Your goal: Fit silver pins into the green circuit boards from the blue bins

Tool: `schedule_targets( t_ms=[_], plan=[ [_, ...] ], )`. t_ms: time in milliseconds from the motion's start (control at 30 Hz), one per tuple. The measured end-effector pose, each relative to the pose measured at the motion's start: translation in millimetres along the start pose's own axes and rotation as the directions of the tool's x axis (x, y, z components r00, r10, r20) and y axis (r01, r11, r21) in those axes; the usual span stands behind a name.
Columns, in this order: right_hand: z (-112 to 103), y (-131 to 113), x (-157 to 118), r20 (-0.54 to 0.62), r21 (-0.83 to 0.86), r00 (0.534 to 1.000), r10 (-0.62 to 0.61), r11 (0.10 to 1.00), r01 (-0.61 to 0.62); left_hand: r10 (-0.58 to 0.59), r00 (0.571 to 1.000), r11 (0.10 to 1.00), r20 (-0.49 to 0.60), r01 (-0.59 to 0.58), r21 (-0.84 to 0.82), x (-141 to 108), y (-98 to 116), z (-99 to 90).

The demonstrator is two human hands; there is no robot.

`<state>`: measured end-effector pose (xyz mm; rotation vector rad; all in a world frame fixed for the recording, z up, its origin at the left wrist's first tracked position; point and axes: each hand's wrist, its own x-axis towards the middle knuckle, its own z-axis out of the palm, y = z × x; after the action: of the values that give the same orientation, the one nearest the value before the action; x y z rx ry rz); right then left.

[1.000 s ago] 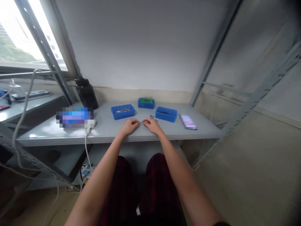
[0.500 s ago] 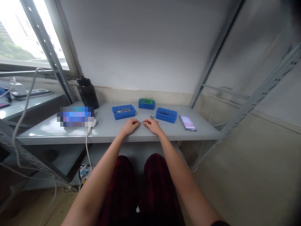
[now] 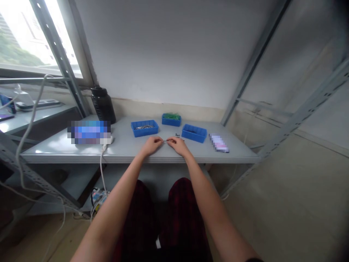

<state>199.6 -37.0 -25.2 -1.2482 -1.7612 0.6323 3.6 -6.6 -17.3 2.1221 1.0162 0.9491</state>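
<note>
My left hand (image 3: 152, 145) and my right hand (image 3: 177, 145) meet near the front of the grey shelf table, fingertips pinched. A thin dark metal rod (image 3: 165, 141) spans the small gap between them, one end in each hand; its exact kind is too small to tell. Just behind my right hand lie a few small dark pieces (image 3: 177, 135). Beyond the hands stand a blue bin (image 3: 145, 132) of shiny metal parts, a blue bin (image 3: 194, 136) with dark contents, and a blue bin (image 3: 171, 122) holding green material.
A dark water bottle (image 3: 103, 106) stands at the back left, near a blurred-out device (image 3: 89, 132) with a white plug and cable (image 3: 101, 163). On the right lies a blurred phone (image 3: 219, 143). Metal uprights (image 3: 247, 76) frame the table.
The view has shifted slightly. Both hands stay in nearly the same place, still pinching the thin rod.
</note>
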Motion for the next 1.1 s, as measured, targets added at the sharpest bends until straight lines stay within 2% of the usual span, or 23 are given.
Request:
schedule_targets(
  t_ms=[533, 633, 867, 1100],
  plan=[
    [-1.3, 1.9, -0.8, -0.002, 0.023, 0.996, -0.085, 0.996, 0.085, 0.005, 0.995, 0.999, 0.098, -0.008, 0.032, -2.5, 4.8, 0.3],
    [-1.2, 4.1, 0.2, 0.002, 0.025, 0.996, -0.088, 0.996, 0.088, 0.009, 0.997, 0.999, 0.078, -0.012, 0.03, -2.4, 5.2, 0.1],
    [3.4, 6.3, 1.4, 0.021, -0.132, 0.996, -0.086, 0.987, 0.088, 0.007, 1.0, 1.0, 0.003, -0.007, 0.01, -1.7, 4.8, -1.9],
    [4.3, 4.9, 0.9, 0.03, -0.144, 0.996, -0.081, 0.986, 0.085, 0.01, 1.0, 1.0, -0.004, -0.01, 0.007, -1.7, 4.2, -1.8]
  ],
)
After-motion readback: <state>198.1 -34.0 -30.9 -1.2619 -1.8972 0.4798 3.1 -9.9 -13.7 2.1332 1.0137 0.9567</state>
